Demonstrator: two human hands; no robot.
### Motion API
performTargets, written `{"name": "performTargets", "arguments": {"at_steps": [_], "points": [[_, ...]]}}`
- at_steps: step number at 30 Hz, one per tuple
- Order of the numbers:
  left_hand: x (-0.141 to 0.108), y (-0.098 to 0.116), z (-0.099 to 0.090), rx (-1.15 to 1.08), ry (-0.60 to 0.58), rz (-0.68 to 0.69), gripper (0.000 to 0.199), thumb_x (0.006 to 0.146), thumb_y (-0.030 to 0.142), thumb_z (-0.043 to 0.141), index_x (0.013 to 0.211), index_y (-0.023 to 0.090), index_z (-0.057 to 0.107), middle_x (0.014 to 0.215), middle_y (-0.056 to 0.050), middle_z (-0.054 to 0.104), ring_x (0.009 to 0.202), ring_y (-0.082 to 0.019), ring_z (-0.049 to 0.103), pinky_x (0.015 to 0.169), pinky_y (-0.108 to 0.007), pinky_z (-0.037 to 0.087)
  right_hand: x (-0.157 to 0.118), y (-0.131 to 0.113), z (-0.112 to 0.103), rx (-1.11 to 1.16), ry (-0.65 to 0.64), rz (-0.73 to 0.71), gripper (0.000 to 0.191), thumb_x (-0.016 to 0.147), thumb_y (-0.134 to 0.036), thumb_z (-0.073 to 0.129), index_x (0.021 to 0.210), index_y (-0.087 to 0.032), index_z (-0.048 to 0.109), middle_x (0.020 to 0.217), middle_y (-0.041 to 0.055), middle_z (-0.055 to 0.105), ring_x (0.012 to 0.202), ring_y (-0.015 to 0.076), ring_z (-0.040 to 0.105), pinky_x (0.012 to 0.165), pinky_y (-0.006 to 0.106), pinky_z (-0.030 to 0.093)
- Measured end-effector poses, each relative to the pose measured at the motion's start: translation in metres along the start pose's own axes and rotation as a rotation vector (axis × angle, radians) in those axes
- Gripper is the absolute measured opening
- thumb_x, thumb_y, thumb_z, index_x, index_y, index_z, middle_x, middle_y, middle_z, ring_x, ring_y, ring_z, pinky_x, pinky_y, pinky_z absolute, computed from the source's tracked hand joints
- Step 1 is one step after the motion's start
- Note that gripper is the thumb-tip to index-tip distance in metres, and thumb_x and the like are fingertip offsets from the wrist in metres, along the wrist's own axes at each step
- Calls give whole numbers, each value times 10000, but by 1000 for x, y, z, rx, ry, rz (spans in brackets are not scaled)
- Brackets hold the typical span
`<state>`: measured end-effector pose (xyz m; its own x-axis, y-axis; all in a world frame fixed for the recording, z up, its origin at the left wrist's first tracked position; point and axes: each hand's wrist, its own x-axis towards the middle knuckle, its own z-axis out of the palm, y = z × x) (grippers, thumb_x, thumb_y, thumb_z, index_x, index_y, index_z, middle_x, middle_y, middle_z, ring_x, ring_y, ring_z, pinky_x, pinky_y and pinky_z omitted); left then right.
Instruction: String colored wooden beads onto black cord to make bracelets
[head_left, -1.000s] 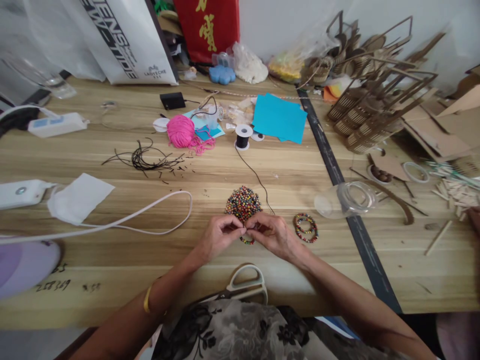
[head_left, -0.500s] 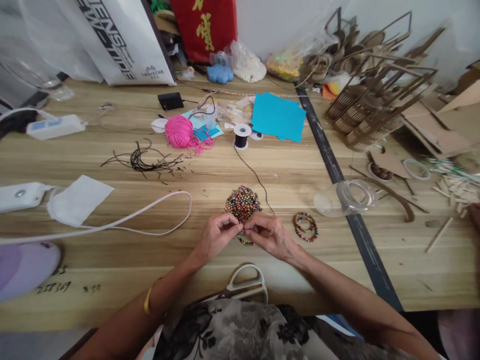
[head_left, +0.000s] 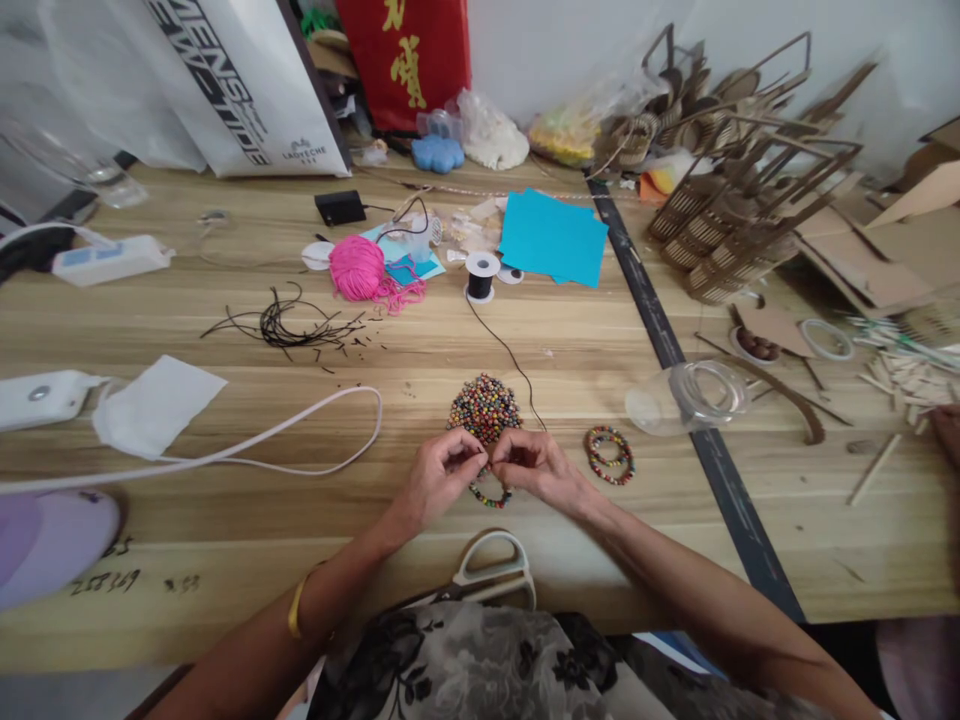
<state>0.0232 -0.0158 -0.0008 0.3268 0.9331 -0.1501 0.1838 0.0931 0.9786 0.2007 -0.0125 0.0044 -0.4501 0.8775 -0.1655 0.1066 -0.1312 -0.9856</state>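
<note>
My left hand (head_left: 444, 475) and my right hand (head_left: 534, 462) meet fingertip to fingertip just in front of a pile of multicoloured beads (head_left: 484, 405). Both are pinched on the cord of a beaded string (head_left: 491, 499), which hangs in a curve below the fingertips; the cord itself is barely visible between them. Black cord (head_left: 513, 357) runs from a spool (head_left: 481, 282) down to behind my right hand. Two finished-looking bead rings (head_left: 610, 455) lie overlapping to the right. White-handled scissors (head_left: 495, 570) rest near the table's front edge, partly under my clothing.
Pink yarn (head_left: 357, 268), blue sheets (head_left: 553, 238) and black cord pieces (head_left: 289, 325) lie further back. A white cable (head_left: 300, 408) loops at left. Right of the beads are a clear plastic cup (head_left: 686, 397) and woven baskets (head_left: 724, 235). Part of another person's hand shows at the far right edge.
My fingertips have shifted slightly, and more of the beaded curve shows beneath them. The whole view has moved a little.
</note>
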Motion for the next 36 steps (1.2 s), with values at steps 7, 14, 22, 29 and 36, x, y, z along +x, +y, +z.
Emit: {"name": "performTargets", "arguments": {"at_steps": [7,14,22,29,36], "points": [[-6,-2,6,19,56,82,293,785,219,588,1005,197,395,767,5,623,656,-111,590,601,-208,455,4,-2,-3,96,21,69,88,697,-188,605,642,-145,551,540,-41,515,484,70,438,481,190,337],[-13,-8,7,557,114,428,169,797,141,588,951,192,541,845,-32,648,779,-142,628,702,-247,493,6,-1,-2,131,37,68,65,675,-172,592,630,-141,557,520,-47,516,440,55,424,442,175,332],[-13,-7,4,674,89,520,129,844,126,509,860,173,629,905,-83,646,855,-168,612,779,-279,485,4,-3,-2,36,8,25,90,698,-166,597,626,-141,548,518,-55,485,482,60,404,464,175,307],[-4,-1,2,348,14,251,66,753,121,572,741,151,629,769,-61,656,734,-156,594,703,-263,464,-1,-7,-5,-111,-27,-5,82,753,-161,587,677,-137,570,573,-37,497,521,72,417,486,187,298],[3,2,-6,-60,-173,-108,140,714,248,642,695,110,625,644,-24,617,591,-111,534,567,-212,407,-4,-18,-11,-373,-106,-235,77,833,-150,568,794,-135,631,769,43,615,710,129,560,648,229,430]]}}
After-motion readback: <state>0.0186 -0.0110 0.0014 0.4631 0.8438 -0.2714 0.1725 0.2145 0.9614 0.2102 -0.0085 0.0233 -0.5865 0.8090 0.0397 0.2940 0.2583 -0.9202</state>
